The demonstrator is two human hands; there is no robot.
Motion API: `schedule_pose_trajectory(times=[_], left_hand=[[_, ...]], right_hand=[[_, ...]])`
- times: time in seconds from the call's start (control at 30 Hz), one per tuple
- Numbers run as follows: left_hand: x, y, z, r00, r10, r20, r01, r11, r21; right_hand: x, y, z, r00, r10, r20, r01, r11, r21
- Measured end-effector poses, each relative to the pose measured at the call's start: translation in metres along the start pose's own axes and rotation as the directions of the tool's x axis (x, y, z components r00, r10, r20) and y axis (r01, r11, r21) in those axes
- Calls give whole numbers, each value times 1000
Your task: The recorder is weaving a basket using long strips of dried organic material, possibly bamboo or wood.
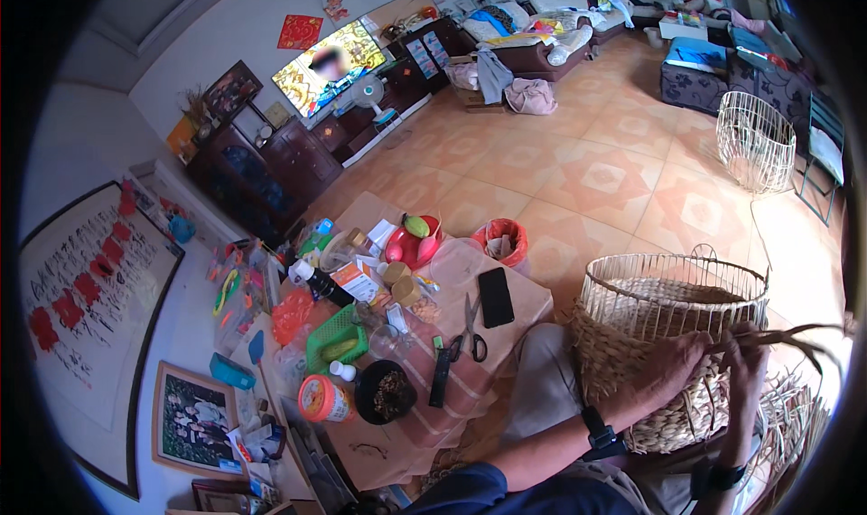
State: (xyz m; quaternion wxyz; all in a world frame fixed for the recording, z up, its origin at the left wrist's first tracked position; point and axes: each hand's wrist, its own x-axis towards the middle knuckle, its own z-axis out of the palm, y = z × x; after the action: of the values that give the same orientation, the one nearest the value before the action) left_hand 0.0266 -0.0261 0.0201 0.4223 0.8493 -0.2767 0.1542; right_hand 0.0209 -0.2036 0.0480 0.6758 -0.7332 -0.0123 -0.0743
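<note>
A half-woven basket (601, 334) stands upright by my knee at the lower right. Braided dried plant fibre covers its lower walls, and bare pale ribs rise to a hoop rim. My left hand (673, 363) reaches over its near right side, fingers closed on the base of a dried leaf strand (787, 336). Right beside it, my right hand (745, 360) is closed round the same strand, whose loose brown ends fan out to the right. The fingertips partly cover the weave there. More loose dried strands (795, 416) lie in a heap beside the basket.
A low table (528, 303) at my left holds scissors (471, 325), a black phone (495, 298), a green basket (330, 339), a dark bowl (384, 393) and bottles. Behind it stands a red-lined bin (501, 241). An unwoven basket frame (757, 145) stands on the tiled floor.
</note>
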Motion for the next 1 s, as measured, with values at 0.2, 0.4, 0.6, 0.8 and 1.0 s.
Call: schedule_pose_trajectory(times=[0.2, 0.4, 0.6, 0.8, 1.0], left_hand=[[-9, -7, 29, 985, -85, 147, 40, 957, 287], [-19, 27, 26, 991, 53, 119, -125, 646, 753], [-11, 30, 37, 979, -67, 192, -140, 463, 875], [-22, -13, 43, 999, 2, 35, -5, 996, 84], [-12, -14, 35, 998, 54, 36, -54, 998, 10]], right_hand=[[32, 35, -35, 972, 236, 11, -227, 922, 315], [36, -20, -3, 980, 195, 35, -197, 979, 56], [37, -4, -14, 953, -117, 279, 201, 933, -297], [18, -11, 19, 941, -271, 203, 326, 566, -757], [32, 11, 16, 941, -264, 214, 330, 562, -759]])
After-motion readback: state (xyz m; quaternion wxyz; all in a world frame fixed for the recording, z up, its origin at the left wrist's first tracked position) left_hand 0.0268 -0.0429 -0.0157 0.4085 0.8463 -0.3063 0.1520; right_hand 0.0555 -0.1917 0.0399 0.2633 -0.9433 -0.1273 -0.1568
